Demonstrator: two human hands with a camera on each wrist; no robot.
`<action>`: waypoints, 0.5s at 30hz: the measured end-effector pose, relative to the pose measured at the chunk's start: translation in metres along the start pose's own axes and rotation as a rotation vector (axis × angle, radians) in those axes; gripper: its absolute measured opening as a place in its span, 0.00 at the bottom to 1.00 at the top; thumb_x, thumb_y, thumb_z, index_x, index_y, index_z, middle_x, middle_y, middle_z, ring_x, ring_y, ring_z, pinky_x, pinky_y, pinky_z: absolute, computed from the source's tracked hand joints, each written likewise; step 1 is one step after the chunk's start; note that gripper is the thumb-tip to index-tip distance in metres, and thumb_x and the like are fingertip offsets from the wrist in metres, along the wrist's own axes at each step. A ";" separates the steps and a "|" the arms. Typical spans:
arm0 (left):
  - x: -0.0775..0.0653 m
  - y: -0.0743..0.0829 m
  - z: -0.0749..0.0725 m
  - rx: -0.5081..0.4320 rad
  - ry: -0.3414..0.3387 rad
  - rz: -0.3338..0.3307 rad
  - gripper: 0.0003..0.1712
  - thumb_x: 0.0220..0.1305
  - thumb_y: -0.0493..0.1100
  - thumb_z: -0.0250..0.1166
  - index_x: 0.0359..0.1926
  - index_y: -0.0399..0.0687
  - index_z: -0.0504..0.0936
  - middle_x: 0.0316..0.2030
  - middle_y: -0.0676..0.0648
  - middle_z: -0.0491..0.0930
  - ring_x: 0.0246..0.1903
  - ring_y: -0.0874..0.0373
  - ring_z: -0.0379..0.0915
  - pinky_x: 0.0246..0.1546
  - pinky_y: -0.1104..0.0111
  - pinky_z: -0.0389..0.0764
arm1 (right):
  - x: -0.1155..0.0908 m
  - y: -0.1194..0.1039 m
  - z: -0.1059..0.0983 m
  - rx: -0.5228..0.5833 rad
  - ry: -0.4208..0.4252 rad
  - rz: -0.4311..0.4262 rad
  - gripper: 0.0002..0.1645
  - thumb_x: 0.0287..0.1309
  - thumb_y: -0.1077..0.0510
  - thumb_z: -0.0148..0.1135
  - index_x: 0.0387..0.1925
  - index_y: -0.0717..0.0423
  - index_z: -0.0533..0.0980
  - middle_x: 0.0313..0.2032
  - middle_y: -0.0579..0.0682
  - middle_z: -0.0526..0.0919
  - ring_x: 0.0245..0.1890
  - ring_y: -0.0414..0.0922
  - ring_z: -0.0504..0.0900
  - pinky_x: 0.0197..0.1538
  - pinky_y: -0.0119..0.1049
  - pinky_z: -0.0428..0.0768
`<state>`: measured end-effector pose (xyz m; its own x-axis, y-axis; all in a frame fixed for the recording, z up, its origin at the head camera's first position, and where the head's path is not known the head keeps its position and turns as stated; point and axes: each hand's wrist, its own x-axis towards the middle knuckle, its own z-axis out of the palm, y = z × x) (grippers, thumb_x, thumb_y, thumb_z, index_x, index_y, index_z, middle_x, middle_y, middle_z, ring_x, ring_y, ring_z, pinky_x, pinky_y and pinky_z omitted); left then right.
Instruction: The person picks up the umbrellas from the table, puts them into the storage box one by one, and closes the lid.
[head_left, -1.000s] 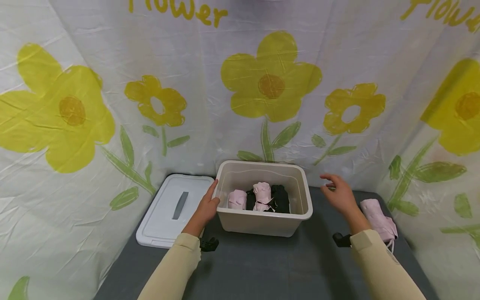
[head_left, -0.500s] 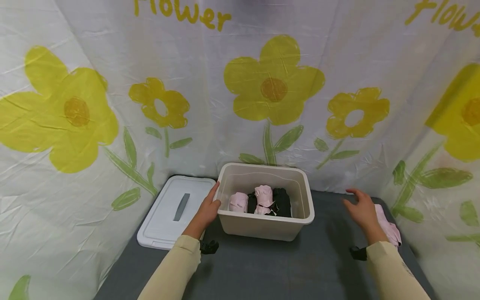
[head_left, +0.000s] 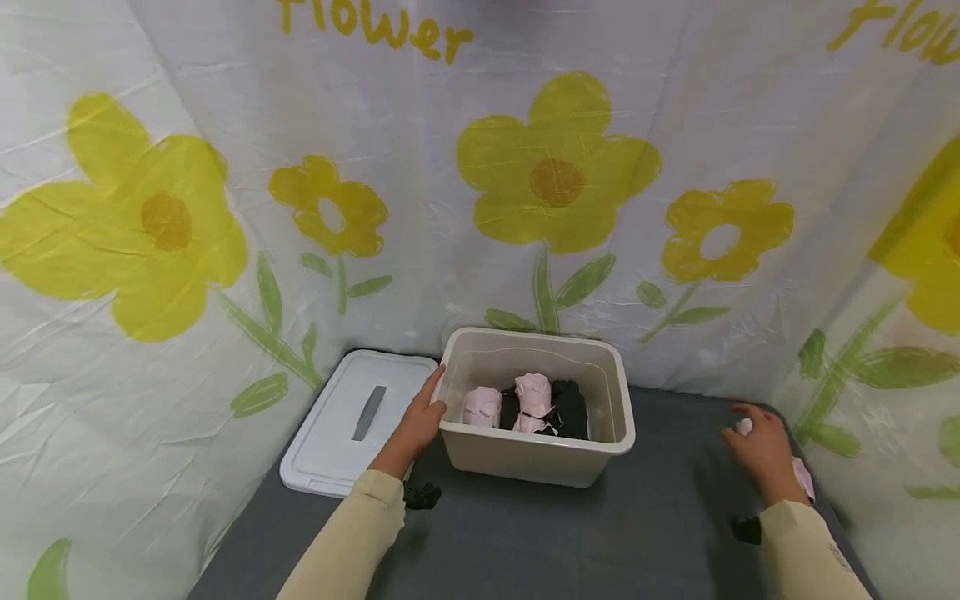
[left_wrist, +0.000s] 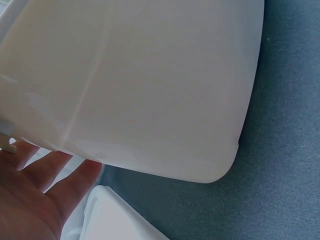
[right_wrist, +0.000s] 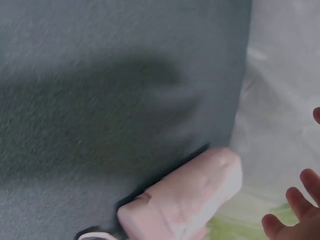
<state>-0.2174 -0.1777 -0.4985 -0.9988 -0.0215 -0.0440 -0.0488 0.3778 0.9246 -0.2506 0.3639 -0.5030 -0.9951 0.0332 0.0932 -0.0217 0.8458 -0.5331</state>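
A beige plastic storage box (head_left: pixel 525 464) stands in the middle of the grey tabletop. Inside lie rolled pink bundles (head_left: pixel 482 407) and black bundles (head_left: pixel 572 410), which look like folded umbrellas. My left hand (head_left: pixel 411 427) rests against the box's left end, its fingers fairly straight along the wall below the rim. At the right, my right hand (head_left: pixel 765 454) hovers over another folded pink umbrella (right_wrist: pixel 182 192), fingers spread and slightly bent, apart from it. In the head view that hand covers most of this umbrella; a strap loop (right_wrist: pixel 97 236) shows by its end in the right wrist view.
A white lid (head_left: pixel 322 450) with a grey handle (head_left: pixel 369 413) lies left of the box, partly behind the left forearm. A flower-printed white curtain (head_left: pixel 420 275) hangs along the back and both sides, close to the table's edges.
My right hand has moved right and downward, from beside the box to over the pink umbrella, now mostly covering it. My left hand stays at the box. The head view has shifted slightly.
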 end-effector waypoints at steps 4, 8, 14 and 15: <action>0.001 0.001 0.001 0.005 0.018 -0.007 0.38 0.68 0.38 0.42 0.76 0.70 0.48 0.76 0.46 0.47 0.74 0.42 0.45 0.68 0.39 0.53 | -0.001 0.010 0.000 -0.033 -0.006 0.036 0.30 0.61 0.54 0.52 0.61 0.68 0.64 0.61 0.81 0.56 0.60 0.76 0.56 0.54 0.71 0.61; 0.002 0.002 0.002 0.014 0.029 -0.021 0.38 0.68 0.38 0.42 0.75 0.71 0.49 0.76 0.45 0.48 0.74 0.42 0.47 0.67 0.39 0.55 | -0.001 0.022 0.000 -0.075 -0.034 0.074 0.31 0.61 0.51 0.53 0.61 0.66 0.65 0.61 0.81 0.55 0.60 0.76 0.55 0.51 0.72 0.62; 0.002 0.002 0.003 0.015 0.037 -0.018 0.37 0.68 0.38 0.42 0.75 0.71 0.51 0.75 0.44 0.51 0.73 0.41 0.50 0.66 0.39 0.56 | -0.001 0.037 -0.001 -0.068 -0.106 0.145 0.34 0.62 0.48 0.52 0.64 0.63 0.63 0.62 0.82 0.52 0.61 0.76 0.53 0.47 0.76 0.62; 0.002 0.002 0.003 0.012 0.039 -0.021 0.37 0.68 0.38 0.42 0.75 0.71 0.51 0.75 0.44 0.52 0.73 0.41 0.50 0.67 0.39 0.56 | -0.002 0.038 -0.001 -0.068 -0.122 0.155 0.34 0.62 0.48 0.52 0.64 0.63 0.63 0.62 0.82 0.52 0.61 0.76 0.53 0.47 0.76 0.62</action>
<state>-0.2192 -0.1742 -0.4981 -0.9967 -0.0653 -0.0487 -0.0703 0.3880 0.9190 -0.2495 0.3969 -0.5226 -0.9904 0.1045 -0.0900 0.1349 0.8699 -0.4745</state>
